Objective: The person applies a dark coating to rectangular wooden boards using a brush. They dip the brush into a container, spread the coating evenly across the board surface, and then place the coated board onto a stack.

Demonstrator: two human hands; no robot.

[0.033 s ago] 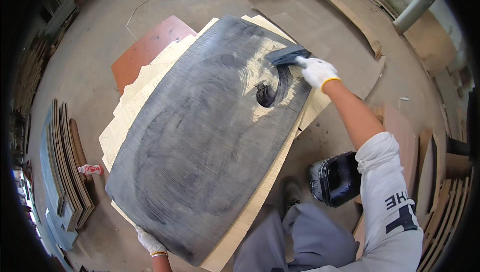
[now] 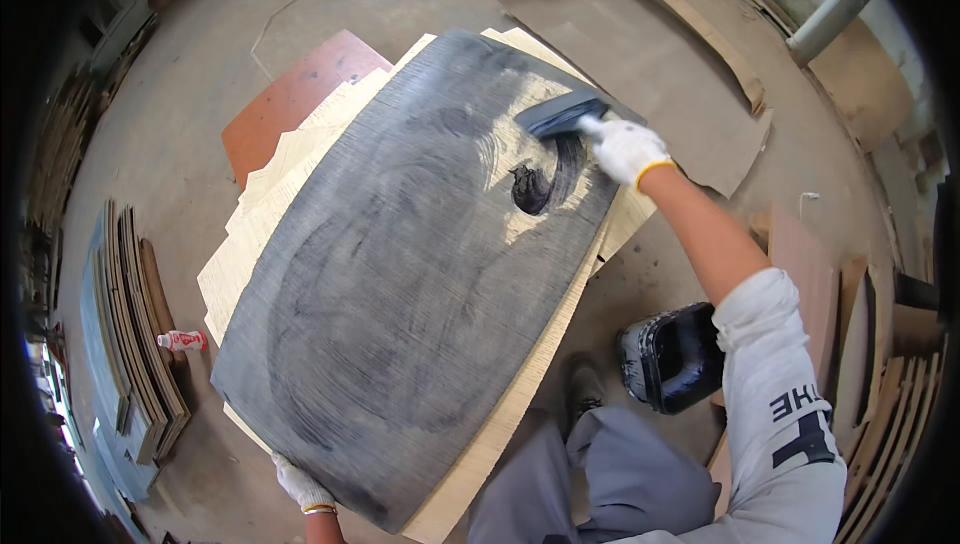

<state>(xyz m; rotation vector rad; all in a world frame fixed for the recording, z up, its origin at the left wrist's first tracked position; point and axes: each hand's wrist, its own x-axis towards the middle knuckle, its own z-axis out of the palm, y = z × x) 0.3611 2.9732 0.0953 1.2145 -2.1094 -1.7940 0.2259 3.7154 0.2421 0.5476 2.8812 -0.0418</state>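
Note:
A large plywood sheet [image 2: 400, 274], smeared with dark grey-black coating, lies slantwise before me on a stack of pale sheets [image 2: 250, 234]. Near its far right side a pale patch of bare wood [image 2: 525, 229] shows, with a thick black blob of coating [image 2: 530, 188] on it. My right hand [image 2: 630, 151], in a white glove, is closed round the handle of a wide dark-bladed scraper [image 2: 562, 114], whose blade is over the sheet just beyond the blob. My gloved left hand [image 2: 300, 482] grips the sheet's near left edge; some of its fingers are hidden.
A black bucket [image 2: 680, 359] with dark residue stands on the floor right of my legs. A reddish board [image 2: 290, 104] sticks out beyond the stack. Bundled boards [image 2: 135, 334] and a red-and-white bottle [image 2: 183, 341] are at left; a brown sheet [image 2: 690, 34] lies far right.
My right hand has moved the scraper slightly left across the far right part of the sheet. My left hand and the sheet have stayed in place.

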